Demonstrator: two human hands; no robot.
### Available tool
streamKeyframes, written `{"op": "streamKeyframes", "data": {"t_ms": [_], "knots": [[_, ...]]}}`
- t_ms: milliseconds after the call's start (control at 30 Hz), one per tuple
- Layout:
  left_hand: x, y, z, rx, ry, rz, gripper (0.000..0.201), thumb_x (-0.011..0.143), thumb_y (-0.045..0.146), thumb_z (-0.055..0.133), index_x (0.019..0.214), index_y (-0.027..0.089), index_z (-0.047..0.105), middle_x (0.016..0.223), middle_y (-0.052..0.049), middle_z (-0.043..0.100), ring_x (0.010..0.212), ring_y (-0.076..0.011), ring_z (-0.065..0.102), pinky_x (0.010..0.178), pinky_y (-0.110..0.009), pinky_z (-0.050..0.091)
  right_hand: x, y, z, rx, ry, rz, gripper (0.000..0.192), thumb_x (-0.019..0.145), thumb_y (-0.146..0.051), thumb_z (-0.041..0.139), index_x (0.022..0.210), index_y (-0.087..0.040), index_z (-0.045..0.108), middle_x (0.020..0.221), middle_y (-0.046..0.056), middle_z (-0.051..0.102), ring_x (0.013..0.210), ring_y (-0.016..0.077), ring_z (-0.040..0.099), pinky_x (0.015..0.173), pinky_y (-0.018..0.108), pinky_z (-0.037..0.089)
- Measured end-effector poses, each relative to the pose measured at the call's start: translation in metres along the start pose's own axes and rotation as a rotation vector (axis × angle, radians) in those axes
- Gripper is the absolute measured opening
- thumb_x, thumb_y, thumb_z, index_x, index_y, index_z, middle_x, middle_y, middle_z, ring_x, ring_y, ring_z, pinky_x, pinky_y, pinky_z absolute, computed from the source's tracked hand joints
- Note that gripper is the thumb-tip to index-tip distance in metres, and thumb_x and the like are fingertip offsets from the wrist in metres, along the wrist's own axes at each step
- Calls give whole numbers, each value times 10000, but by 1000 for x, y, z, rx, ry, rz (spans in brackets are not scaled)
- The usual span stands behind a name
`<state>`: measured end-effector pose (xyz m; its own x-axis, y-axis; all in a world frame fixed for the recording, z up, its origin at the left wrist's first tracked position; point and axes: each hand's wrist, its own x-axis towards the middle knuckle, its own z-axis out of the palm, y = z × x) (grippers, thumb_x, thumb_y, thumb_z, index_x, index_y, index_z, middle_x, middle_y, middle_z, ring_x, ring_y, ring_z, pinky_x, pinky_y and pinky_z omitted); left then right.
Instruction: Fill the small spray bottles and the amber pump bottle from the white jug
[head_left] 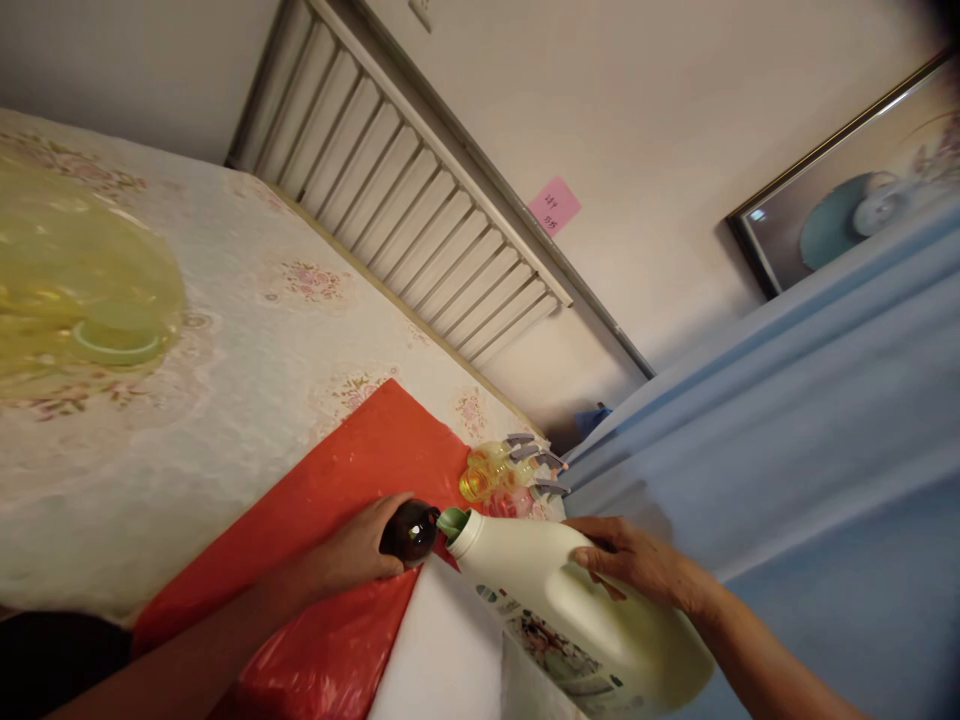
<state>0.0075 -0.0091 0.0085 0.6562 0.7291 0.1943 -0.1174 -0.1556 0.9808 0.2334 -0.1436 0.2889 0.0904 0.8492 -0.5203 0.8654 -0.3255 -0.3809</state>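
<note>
My left hand (352, 553) grips a small dark brown bottle (409, 531) standing on a red plastic sheet (330, 520). My right hand (637, 562) holds a large cream-white jug (570, 610) with a printed label. The jug is tilted, and its green-rimmed spout (452, 522) touches the mouth of the brown bottle.
Several small clear spray bottles (510, 475), some with yellow or pink liquid, lie just beyond the brown bottle. A floral cloth (225, 330) covers the table. A yellow translucent container (82, 290) stands at the left. A blue curtain (787, 420) hangs at the right, a radiator (412, 190) behind.
</note>
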Motion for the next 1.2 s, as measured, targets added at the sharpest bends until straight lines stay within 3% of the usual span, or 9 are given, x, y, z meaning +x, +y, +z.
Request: {"op": "streamKeyframes", "data": {"t_ms": [333, 833, 1200], "knots": [[0, -1, 0, 10, -12, -16, 687, 564, 111, 679, 1226, 247, 553, 1201, -36, 660, 1137, -290, 598, 939, -378, 489, 0, 1, -2, -14, -7, -5, 442, 899, -571, 573, 1028, -159, 669, 685, -17, 525, 526, 97, 468, 481, 214, 372], [4, -7, 2, -61, -20, 11, 654, 556, 109, 703, 1183, 249, 582, 1137, -21, 682, 1066, -276, 631, 869, -354, 515, 0, -2, -2, -5, -14, 4, 495, 884, -609, 573, 1074, -163, 672, 687, -13, 527, 528, 102, 469, 486, 221, 390], [4, -9, 1, 6, -11, 5, 656, 577, 173, 736, 1206, 254, 570, 1159, -37, 680, 1093, -294, 622, 891, -374, 505, 0, -3, -3, -17, -15, -3, 482, 890, -604, 577, 1081, -173, 679, 693, -16, 522, 535, 101, 474, 487, 218, 381]]}}
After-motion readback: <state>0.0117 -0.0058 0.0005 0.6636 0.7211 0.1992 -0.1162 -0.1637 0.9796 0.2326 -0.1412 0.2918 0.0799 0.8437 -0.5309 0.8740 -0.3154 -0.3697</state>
